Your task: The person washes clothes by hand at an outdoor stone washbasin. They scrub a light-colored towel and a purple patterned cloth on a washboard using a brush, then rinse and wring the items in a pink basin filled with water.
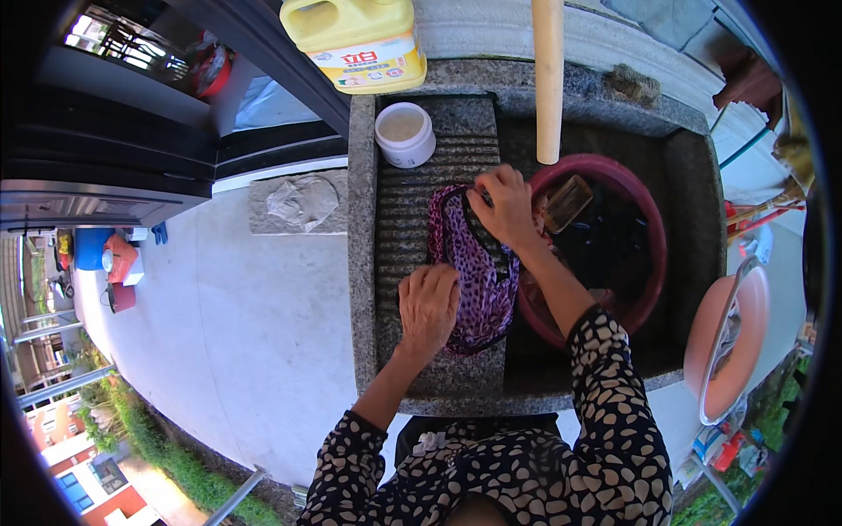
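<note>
A purple leopard-print garment with dark trim lies wet on the ridged washboard of a stone sink. My left hand is closed at its left edge, fingers curled over the cloth. Farther up, my right hand pinches the upper edge of the garment near the dark trim; the fingertips are partly hidden. To the right, a dark red basin sits in the sink with dark water and soaked cloth. Near its left rim rests a brown rectangular block, perhaps a scrubbing brush, close to my right wrist.
A white round tub stands at the washboard's far left corner. Behind it is a yellow detergent jug. A beige pole or pipe reaches over the sink. A pink basin stands at right. A grey cloth lies on a slab at left.
</note>
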Available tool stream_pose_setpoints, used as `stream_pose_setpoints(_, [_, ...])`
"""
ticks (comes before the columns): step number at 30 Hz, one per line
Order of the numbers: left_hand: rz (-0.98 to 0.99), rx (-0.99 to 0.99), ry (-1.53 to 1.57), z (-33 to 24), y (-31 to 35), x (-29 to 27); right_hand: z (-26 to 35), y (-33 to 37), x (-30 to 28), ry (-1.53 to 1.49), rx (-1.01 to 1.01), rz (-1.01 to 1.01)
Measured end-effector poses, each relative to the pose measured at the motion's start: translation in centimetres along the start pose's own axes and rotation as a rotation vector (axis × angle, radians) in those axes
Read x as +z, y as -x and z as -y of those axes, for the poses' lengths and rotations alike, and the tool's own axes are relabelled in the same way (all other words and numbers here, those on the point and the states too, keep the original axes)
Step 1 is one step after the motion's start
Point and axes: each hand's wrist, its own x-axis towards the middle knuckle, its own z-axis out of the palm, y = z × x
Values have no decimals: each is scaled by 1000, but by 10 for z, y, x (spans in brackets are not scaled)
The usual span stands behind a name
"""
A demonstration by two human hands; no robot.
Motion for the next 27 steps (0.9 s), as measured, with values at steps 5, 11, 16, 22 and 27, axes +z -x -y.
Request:
stream_pose_setpoints(5, [30,-195,-228,14,5,15,24,77,-24,268,-12,154])
stream_pose_setpoints(11, [15,-336,-276,21,9,7,32,90,-39,255,118,251])
stream_pose_setpoints(16, [-118,-218,-160,13,1,3,24,35,-21,35,131,79])
stream_pose_setpoints(22, [104,82,-38,-1,20,10,-2,-5,31,139,-40,263])
stream_pose_setpoints(27, [154,84,-6,-7,26,2,-13,-19,33,288,168,352])
